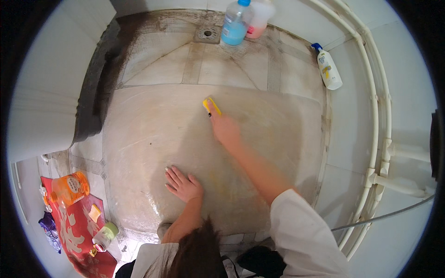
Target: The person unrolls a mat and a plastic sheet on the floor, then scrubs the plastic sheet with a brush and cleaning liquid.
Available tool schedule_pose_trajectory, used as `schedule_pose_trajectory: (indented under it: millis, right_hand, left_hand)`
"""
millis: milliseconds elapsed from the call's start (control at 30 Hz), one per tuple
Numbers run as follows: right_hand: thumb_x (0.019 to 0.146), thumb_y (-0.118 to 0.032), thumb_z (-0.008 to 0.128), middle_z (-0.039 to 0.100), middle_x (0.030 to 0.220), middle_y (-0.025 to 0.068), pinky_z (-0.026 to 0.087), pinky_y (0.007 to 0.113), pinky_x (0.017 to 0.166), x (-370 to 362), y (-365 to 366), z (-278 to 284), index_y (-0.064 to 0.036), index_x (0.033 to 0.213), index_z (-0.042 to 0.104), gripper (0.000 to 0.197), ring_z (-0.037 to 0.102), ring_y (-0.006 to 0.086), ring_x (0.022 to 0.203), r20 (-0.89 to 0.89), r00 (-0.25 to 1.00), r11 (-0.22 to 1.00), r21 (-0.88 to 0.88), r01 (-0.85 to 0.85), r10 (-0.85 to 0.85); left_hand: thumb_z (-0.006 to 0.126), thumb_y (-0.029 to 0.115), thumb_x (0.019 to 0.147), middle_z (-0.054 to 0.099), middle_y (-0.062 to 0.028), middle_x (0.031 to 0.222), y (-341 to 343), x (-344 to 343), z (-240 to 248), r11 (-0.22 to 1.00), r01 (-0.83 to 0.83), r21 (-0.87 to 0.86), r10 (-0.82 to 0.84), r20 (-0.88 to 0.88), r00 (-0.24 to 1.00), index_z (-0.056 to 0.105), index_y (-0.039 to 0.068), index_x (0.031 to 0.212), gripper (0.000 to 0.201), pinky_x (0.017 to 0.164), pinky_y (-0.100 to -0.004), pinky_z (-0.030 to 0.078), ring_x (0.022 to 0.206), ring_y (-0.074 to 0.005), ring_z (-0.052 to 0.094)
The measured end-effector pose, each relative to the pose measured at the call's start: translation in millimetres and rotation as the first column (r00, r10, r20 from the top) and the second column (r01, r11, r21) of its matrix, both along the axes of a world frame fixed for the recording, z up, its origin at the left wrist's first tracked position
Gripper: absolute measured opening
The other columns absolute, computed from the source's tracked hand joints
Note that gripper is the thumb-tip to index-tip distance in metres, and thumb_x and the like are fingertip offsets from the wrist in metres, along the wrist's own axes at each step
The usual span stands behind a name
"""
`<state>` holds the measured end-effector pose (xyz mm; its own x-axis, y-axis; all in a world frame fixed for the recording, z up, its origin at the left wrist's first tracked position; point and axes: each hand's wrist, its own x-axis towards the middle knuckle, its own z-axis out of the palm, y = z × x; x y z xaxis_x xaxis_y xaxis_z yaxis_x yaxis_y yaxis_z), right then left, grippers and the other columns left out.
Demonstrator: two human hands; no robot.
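A large translucent beige mat [139, 125] lies over the tiled floor, its surface wet and shiny near the lower left. My right hand [225, 127] reaches to its far half. The fingers are closed on a small yellow scrubber [212, 106], pressed down against the mat; whether it is a brush or a sponge I cannot tell. Nearer to me, my left hand [184, 185] rests flat on the mat with its fingers spread and nothing held. Part of the mat's near edge is hidden behind my arms and hair.
A blue-capped bottle [234, 28] and a pinkish jug [261, 18] stand by a floor drain [207, 34]. A white spray bottle [329, 69] stands at the right wall near pipes [373, 92]. Left, a red mat [83, 231] bears an orange bottle [70, 188], a sponge [95, 213] and a green-and-white bottle [105, 236].
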<state>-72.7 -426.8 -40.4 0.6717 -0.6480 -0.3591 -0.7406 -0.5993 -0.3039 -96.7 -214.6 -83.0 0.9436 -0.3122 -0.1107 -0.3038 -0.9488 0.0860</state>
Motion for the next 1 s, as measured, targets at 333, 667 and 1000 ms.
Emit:
schedule_pose_trajectory:
  millis: [333, 667, 1000]
  right_hand:
    - [0.083, -0.023, 0.031, 0.057, 0.073, 0.0195, 0.041, 0.045, 0.060, -256, -176, -31, -0.0011, 0.094, 0.051, 0.032, 0.055, 0.0353, 0.068, 0.127, 0.657, 0.592, -0.332, 0.734, -0.743]
    - [0.084, -0.040, 0.032, 0.048, 0.110, 0.0179, 0.026, 0.057, 0.088, 54, -27, -74, -0.0148, 0.130, 0.017, 0.054, 0.044, 0.0410, 0.100, 0.548, 0.659, 0.361, -0.559, 0.747, -0.516]
    - [0.085, -0.028, 0.028, 0.057, 0.084, 0.0205, 0.042, 0.045, 0.067, -115, -162, -12, -0.0044, 0.107, 0.045, 0.037, 0.054, 0.0356, 0.080, -0.005, 0.816, 0.816, -0.021, 0.578, -0.578]
  left_hand:
    - [0.037, 0.027, 0.077, 0.012, -0.0113, 0.136, -3, -4, 4, 1.000, 0.020, 0.016, -0.020, -0.018, 1.000, 0.014, 0.006, 0.130, 0.061, 0.098, -0.0452, 0.009, 0.125, -0.0248, 0.011]
    - [0.032, 0.030, 0.080, 0.015, -0.0113, 0.135, -11, -14, -10, 0.997, 0.071, -0.021, -0.070, 0.032, 0.997, 0.016, 0.006, 0.130, 0.058, 0.098, -0.0461, 0.010, 0.125, -0.0253, 0.013]
    - [0.032, 0.031, 0.080, 0.014, -0.0092, 0.136, 13, 7, -9, 0.996, 0.048, 0.074, -0.059, 0.150, 0.987, 0.016, 0.007, 0.130, 0.057, 0.098, -0.0446, 0.011, 0.125, -0.0243, 0.013]
